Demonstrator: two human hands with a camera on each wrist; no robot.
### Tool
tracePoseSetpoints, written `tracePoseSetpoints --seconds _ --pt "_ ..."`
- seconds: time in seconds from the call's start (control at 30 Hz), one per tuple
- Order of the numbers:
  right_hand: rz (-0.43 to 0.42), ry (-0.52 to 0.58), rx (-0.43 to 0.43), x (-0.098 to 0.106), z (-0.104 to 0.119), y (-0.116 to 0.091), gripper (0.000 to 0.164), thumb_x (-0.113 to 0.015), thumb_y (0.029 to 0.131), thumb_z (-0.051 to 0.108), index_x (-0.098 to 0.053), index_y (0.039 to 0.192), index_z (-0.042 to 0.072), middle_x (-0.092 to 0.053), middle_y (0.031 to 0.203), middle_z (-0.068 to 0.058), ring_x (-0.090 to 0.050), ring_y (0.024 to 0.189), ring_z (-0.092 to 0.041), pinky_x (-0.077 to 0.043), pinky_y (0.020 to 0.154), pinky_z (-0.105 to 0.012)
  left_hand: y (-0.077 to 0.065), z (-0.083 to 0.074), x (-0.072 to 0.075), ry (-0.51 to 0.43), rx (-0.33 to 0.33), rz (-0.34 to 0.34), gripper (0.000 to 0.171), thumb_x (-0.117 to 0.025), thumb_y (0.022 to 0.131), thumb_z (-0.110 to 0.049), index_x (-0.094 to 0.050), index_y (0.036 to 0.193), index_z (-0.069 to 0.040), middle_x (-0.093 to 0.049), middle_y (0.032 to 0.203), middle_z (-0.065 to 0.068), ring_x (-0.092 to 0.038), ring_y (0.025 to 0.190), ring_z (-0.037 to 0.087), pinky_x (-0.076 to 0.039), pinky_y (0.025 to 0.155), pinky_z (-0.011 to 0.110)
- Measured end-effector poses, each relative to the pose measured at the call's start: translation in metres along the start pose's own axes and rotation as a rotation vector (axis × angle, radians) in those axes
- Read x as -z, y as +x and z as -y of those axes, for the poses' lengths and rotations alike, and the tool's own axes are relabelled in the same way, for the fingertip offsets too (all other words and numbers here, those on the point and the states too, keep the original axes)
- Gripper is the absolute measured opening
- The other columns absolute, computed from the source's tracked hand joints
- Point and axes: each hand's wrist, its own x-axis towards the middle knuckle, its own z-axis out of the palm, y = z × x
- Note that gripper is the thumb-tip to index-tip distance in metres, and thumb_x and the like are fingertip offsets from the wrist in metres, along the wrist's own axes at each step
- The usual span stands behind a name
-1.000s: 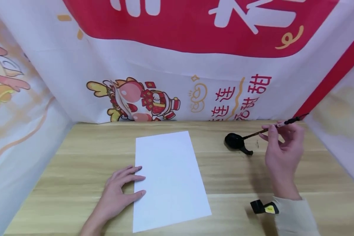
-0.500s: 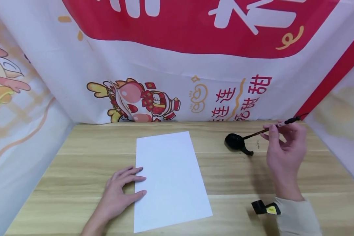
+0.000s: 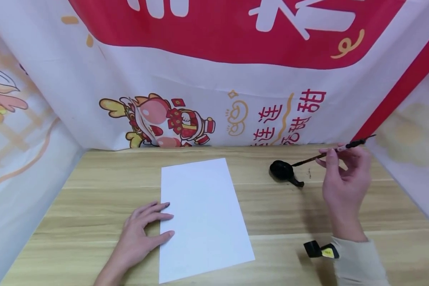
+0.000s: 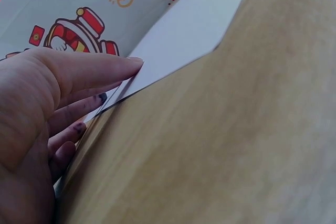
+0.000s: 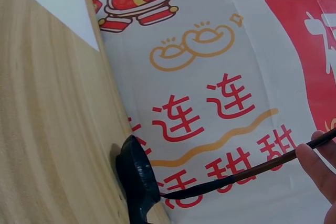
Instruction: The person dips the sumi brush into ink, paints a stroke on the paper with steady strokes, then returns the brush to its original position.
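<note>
My right hand (image 3: 346, 178) pinches a writing brush (image 3: 311, 161) between thumb and fingers, the shaft slanting down to the left. Its dark bristles (image 5: 197, 190) point at the rim of a small black spoon-shaped dish (image 3: 281, 171); the tip is at or very near that rim. The dish's short curved handle faces the front right. A white sheet of paper (image 3: 203, 218) lies on the table, with no marks visible on it. Along its left edge rests my left hand (image 3: 137, 234), fingers spread and fingertips on the paper. Dark stains show on some left fingertips (image 4: 101, 98).
The wooden table (image 3: 279, 214) ends at a printed cloth backdrop (image 3: 186, 75), with more cloth on both sides. Small dark specks (image 3: 309, 173) mark the wood right of the dish. A black device with a yellow label (image 3: 321, 251) sits at my right wrist.
My right hand has drawn slightly to the right with the brush, its tip staying by the dish rim. The head view has shifted a little. My left hand stays on the paper.
</note>
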Motion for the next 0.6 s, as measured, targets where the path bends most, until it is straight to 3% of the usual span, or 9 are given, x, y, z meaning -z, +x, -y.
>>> tracePoseSetpoints --seconds 0.3,0.5,0.6 --pt "0.007 0.011 0.000 -0.0026 0.0012 -0.0006 0.036 -0.062 0.106 0.000 -0.047 0.130 -0.022 -0.066 0.116 0.003 -0.075 0.101 -0.011 -0.063 0.080 -0.019 0.0008 -0.0017 0.0004 0.009 0.006 0.006 0.035 -0.095 0.082 -0.028 -0.081 0.114 -0.030 -0.066 0.152 -0.003 -0.043 0.151 0.033 -0.020 0.119 0.067" --pt "-0.001 -0.010 -0.011 -0.0011 -0.0024 -0.0005 0.027 -0.062 0.107 0.005 -0.056 0.130 -0.008 -0.066 0.116 0.003 -0.075 0.103 -0.013 -0.063 0.081 -0.021 0.0002 -0.0013 0.0003 0.003 0.017 0.018 0.036 -0.095 0.082 -0.028 -0.081 0.115 -0.030 -0.066 0.152 -0.003 -0.042 0.152 0.033 -0.019 0.119 0.066" --pt "0.000 0.002 -0.001 -0.0016 -0.0015 0.0009 0.028 -0.062 0.107 0.004 -0.055 0.130 -0.008 -0.065 0.116 0.002 -0.074 0.103 -0.016 -0.063 0.081 -0.020 0.0006 -0.0013 0.0006 0.003 0.020 0.020 0.036 -0.094 0.082 -0.029 -0.081 0.116 -0.030 -0.065 0.153 -0.004 -0.042 0.152 0.033 -0.019 0.119 0.066"
